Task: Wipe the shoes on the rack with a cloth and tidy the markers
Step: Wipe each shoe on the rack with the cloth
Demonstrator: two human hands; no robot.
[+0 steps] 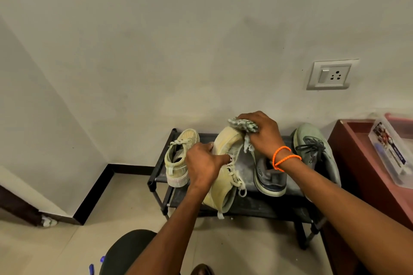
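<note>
The left hand [203,164] grips a pale yellow high-top shoe [225,176] at its laces, holding it tilted above the black shoe rack [245,205], toe toward 12 o'clock. The right hand [263,135], an orange bracelet [283,158] at its wrist, clutches a bunched pale green cloth [244,126] and presses it on the shoe's toe. At 9 o'clock from the held shoe, its mate [178,161] stands on the rack's top shelf. At 3 o'clock sit a grey sneaker [269,176] and, beyond it, a green sneaker [312,147], partly behind the right forearm. Two blue markers [97,264] lie on the floor at 7 o'clock, near the frame's lower edge. A clear plastic box [391,152] rests on the reddish counter [348,140] at far right.
</note>
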